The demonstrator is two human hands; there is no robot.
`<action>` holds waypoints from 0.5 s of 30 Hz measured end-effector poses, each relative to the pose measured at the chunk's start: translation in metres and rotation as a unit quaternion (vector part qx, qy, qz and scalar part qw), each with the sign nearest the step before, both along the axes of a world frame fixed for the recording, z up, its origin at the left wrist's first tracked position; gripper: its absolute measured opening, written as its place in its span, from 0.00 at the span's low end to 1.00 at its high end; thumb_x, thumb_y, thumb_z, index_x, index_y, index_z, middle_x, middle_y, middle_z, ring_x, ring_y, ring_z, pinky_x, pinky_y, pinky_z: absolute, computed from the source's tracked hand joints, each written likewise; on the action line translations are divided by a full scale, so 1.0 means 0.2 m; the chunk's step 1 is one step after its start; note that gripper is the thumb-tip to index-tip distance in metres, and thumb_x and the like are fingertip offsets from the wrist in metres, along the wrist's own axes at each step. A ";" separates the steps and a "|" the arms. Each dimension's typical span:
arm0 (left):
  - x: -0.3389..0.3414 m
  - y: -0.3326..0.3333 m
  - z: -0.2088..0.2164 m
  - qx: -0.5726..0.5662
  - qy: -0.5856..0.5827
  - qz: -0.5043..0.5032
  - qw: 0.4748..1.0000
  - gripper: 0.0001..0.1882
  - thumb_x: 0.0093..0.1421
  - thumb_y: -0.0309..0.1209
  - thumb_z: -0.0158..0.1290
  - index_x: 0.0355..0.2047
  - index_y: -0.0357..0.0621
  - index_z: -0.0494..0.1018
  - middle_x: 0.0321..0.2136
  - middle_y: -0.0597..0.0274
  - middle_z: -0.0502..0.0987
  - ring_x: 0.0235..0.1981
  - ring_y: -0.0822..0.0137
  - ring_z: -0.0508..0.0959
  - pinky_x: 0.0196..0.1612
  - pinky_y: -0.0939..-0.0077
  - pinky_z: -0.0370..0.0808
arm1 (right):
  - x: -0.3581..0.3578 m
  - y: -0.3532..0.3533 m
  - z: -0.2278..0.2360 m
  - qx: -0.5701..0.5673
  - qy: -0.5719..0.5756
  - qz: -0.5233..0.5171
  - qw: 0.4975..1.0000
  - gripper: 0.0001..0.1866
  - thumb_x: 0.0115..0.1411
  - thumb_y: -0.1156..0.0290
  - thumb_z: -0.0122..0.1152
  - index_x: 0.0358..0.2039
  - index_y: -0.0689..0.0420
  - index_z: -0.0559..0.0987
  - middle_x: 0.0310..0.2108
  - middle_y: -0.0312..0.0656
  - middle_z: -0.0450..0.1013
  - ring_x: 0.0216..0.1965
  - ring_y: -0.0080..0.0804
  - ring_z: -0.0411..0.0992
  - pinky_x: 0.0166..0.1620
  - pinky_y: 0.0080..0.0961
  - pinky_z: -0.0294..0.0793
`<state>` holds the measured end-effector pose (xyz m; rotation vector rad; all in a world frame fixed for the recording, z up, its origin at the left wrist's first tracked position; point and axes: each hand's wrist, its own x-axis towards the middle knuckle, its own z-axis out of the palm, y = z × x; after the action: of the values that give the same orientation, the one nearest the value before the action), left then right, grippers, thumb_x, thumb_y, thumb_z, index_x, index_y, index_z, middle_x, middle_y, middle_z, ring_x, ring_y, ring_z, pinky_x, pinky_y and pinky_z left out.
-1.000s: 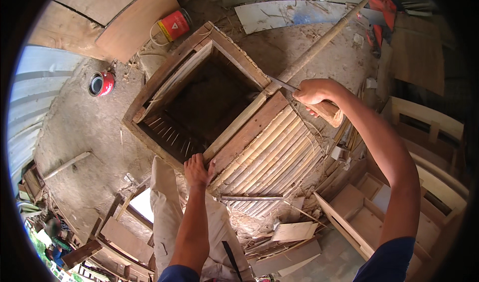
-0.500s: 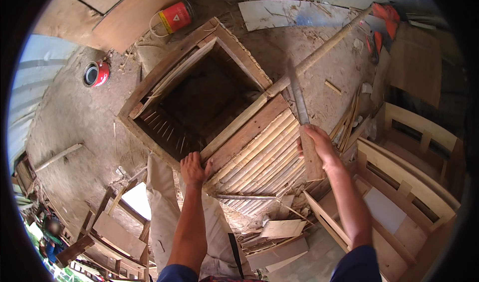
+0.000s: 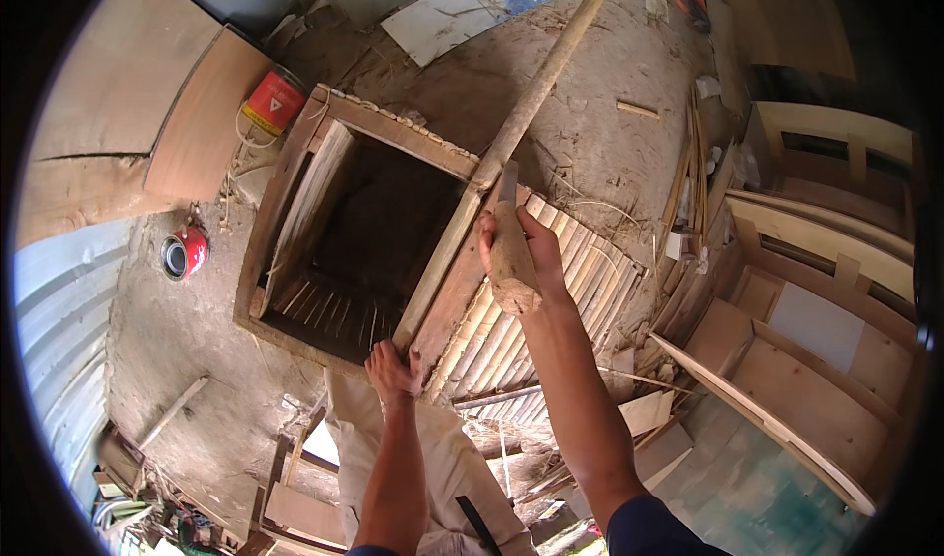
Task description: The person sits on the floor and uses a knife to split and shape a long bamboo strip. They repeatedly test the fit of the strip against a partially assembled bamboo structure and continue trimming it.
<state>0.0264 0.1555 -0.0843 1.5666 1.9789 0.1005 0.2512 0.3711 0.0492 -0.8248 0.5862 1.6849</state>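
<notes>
Noting first, as the largest item, a wooden box (image 3: 393,135) standing on the floor (image 3: 157,330), with its opening facing the camera and slats (image 3: 580,271) running just to the right. Noting next a long pole (image 3: 547,76) extending away from the far right corner. Holding a wooden-handled knife (image 3: 513,261) in the right hand (image 3: 546,251), above the edge of the slats, with right fingers clamping around the handle; failing to confirm any blade contact from this angle. Resting the left hand (image 3: 395,371) on the near rim, with fingers bending over; being unable to tell whether clamping. Judging the present step as positioning the blade near the far corner. Judging the next move as calling for steady left-hand support and blade control.
</notes>
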 end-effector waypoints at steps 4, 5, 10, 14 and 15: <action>0.01 0.01 0.02 -0.001 0.004 0.001 1.000 0.29 0.59 0.58 0.45 0.35 0.39 0.66 0.35 0.46 0.72 0.40 0.44 0.72 0.46 0.52 0.65 | -0.03 0.06 0.11 -0.106 -0.113 0.046 0.987 0.22 0.73 0.59 0.38 0.38 0.68 0.70 0.31 0.53 0.71 0.35 0.42 0.75 0.41 0.37 0.83; 0.01 0.01 0.02 -0.005 0.002 0.002 1.000 0.29 0.59 0.58 0.45 0.35 0.39 0.66 0.35 0.46 0.72 0.40 0.44 0.72 0.46 0.52 0.65 | -0.03 0.06 0.13 -0.108 -0.122 0.059 0.985 0.22 0.73 0.59 0.38 0.38 0.68 0.70 0.31 0.53 0.71 0.35 0.43 0.75 0.42 0.37 0.83; 0.01 0.01 0.01 -0.008 0.003 0.004 1.000 0.29 0.59 0.58 0.45 0.34 0.39 0.66 0.34 0.47 0.71 0.40 0.45 0.72 0.46 0.52 0.65 | 0.08 0.07 0.10 -0.088 0.043 0.024 0.995 0.19 0.71 0.61 0.45 0.40 0.68 0.69 0.31 0.45 0.72 0.31 0.33 0.76 0.40 0.31 0.83; 0.00 -0.01 -0.01 0.010 0.009 -0.002 1.000 0.29 0.58 0.59 0.45 0.32 0.41 0.65 0.33 0.48 0.71 0.38 0.46 0.72 0.45 0.53 0.65 | 0.13 0.06 0.01 -0.028 0.066 0.048 0.996 0.22 0.70 0.57 0.46 0.42 0.69 0.68 0.31 0.44 0.72 0.31 0.32 0.76 0.42 0.31 0.81; 0.00 -0.01 -0.02 0.011 0.012 -0.008 1.000 0.30 0.58 0.60 0.45 0.32 0.41 0.65 0.32 0.48 0.70 0.38 0.46 0.72 0.44 0.53 0.65 | 0.13 0.06 0.00 -0.033 0.061 0.049 0.996 0.22 0.70 0.57 0.46 0.42 0.69 0.68 0.31 0.44 0.72 0.31 0.32 0.76 0.42 0.31 0.81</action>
<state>0.0256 0.1533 -0.0879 1.6034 1.9893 0.0981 0.2771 0.3833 0.0488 -0.8118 0.6975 1.8248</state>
